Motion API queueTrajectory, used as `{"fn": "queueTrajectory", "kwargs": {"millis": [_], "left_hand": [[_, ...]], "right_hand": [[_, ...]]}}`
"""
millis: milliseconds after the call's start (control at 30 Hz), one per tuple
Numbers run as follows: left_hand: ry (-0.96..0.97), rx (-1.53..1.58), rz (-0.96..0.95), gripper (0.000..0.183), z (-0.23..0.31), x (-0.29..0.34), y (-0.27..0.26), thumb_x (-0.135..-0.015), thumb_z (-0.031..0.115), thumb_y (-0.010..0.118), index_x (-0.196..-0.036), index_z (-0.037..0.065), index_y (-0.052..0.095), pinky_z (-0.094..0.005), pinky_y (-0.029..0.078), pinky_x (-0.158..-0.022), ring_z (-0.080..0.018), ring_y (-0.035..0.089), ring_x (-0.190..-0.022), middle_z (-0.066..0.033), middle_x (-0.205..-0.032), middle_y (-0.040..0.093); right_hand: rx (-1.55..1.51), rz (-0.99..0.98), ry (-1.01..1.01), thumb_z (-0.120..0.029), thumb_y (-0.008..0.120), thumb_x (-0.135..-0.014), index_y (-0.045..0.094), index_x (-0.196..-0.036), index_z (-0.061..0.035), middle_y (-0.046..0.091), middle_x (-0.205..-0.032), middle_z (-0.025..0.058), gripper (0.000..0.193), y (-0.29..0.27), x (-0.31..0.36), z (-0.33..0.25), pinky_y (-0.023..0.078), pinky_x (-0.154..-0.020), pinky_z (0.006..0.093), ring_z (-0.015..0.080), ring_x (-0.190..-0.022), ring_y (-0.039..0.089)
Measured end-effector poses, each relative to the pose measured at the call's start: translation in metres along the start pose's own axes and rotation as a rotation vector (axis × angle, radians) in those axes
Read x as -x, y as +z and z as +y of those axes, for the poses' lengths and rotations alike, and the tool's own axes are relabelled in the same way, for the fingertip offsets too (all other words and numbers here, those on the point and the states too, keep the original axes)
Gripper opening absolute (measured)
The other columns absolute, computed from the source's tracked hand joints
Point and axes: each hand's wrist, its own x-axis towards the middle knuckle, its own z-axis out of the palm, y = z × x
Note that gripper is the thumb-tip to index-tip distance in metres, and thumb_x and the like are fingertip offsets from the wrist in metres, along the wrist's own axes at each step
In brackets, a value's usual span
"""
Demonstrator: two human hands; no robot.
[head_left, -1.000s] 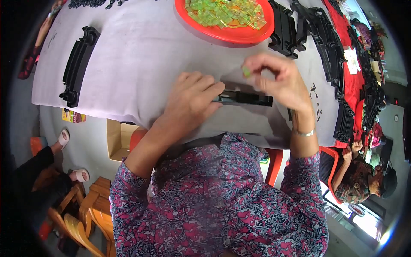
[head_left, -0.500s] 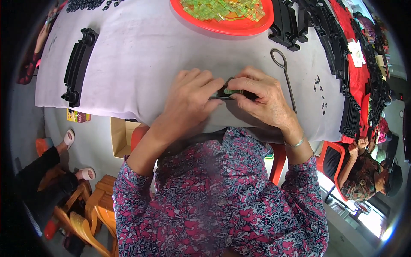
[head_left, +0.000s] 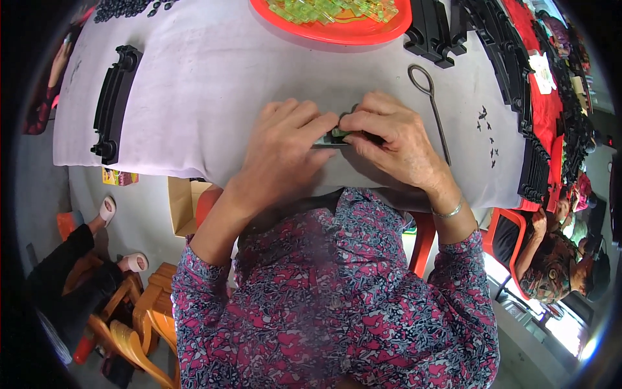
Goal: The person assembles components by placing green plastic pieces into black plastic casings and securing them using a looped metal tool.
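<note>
Both hands meet over the near part of the cloth-covered table. My left hand [head_left: 282, 146] is closed, its thumb and index finger gripping one end of a dark plastic part [head_left: 332, 140]. The curled fingers of my right hand [head_left: 395, 137] pinch a small translucent green piece [head_left: 339, 132] against this part. Much of the part is hidden behind my fingers and its full shape does not show. Right of my right hand lies a thin metal rod with a looped end [head_left: 434, 107].
A red tray [head_left: 324, 35] of translucent green pieces [head_left: 334, 11] stands at the far side. One long black plastic part [head_left: 115, 107] lies left; more black parts [head_left: 534, 165] are stacked right, near small black bits [head_left: 490, 139]. Black beads [head_left: 120, 8] lie far left. Another person [head_left: 551, 259] sits right.
The view has shifted slightly. My right fingers have moved a little left and closed further over the green piece, so less of it shows. The left hand keeps its grip.
</note>
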Motion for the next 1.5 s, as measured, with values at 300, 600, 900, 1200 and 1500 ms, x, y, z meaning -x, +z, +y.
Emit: {"fn": "queueTrajectory", "kwargs": {"millis": [300, 600, 900, 1200, 1500], "left_hand": [[-0.068, 0.134, 0.089, 0.019, 0.000, -0.002, 0.002, -0.077, 0.009, 0.078, -0.093, 0.006, 0.068, -0.0395, 0.049, -0.073, -0.0289, 0.062, -0.084, -0.0076, -0.090, 0.062], [-0.205, 0.259, 0.050, 0.013, 0.001, -0.004, 0.007, -0.078, 0.005, 0.076, -0.088, 0.005, 0.069, -0.0372, 0.049, -0.066, -0.0266, 0.062, -0.075, -0.0068, -0.084, 0.062], [-0.105, 0.162, 0.007, 0.002, 0.007, -0.008, 0.006, -0.082, 0.005, 0.067, -0.082, 0.004, 0.065, -0.0419, 0.048, -0.067, -0.0304, 0.061, -0.075, -0.0081, -0.081, 0.058], [-0.110, 0.294, -0.022, 0.015, -0.007, 0.001, -0.005, -0.079, 0.000, 0.069, -0.093, 0.004, 0.064, -0.0402, 0.049, -0.070, -0.0322, 0.061, -0.081, -0.0100, -0.090, 0.061], [-0.127, 0.222, -0.077, 0.034, -0.002, 0.002, -0.011, -0.071, -0.002, 0.081, -0.100, 0.003, 0.064, -0.0343, 0.052, -0.072, -0.0277, 0.063, -0.084, -0.0097, -0.098, 0.062]], "right_hand": [[-0.151, -0.054, 0.034, 0.001, 0.069, -0.077, 0.067, -0.098, -0.0008, 0.055, -0.084, 0.0112, 0.021, -0.003, 0.000, 0.007, 0.049, -0.070, 0.0417, 0.0306, -0.080, 0.058], [-0.191, -0.156, 0.049, 0.003, 0.064, -0.080, 0.063, -0.096, -0.0004, 0.054, -0.085, 0.0129, 0.016, -0.007, -0.006, 0.008, 0.047, -0.068, 0.0420, 0.0331, -0.080, 0.059], [-0.220, -0.260, 0.147, 0.000, 0.063, -0.082, 0.064, -0.097, -0.0013, 0.059, -0.086, 0.0120, 0.016, -0.011, -0.009, 0.020, 0.047, -0.066, 0.0399, 0.0318, -0.075, 0.060], [-0.207, -0.302, 0.212, 0.001, 0.062, -0.081, 0.065, -0.097, -0.0013, 0.061, -0.085, 0.0114, 0.017, -0.015, -0.009, 0.023, 0.049, -0.065, 0.0388, 0.0279, -0.072, 0.062], [-0.295, -0.004, 0.139, 0.009, 0.057, -0.077, 0.066, -0.097, -0.0030, 0.062, -0.084, 0.0084, 0.025, -0.025, 0.004, 0.019, 0.050, -0.065, 0.0325, 0.0203, -0.073, 0.063]]}}
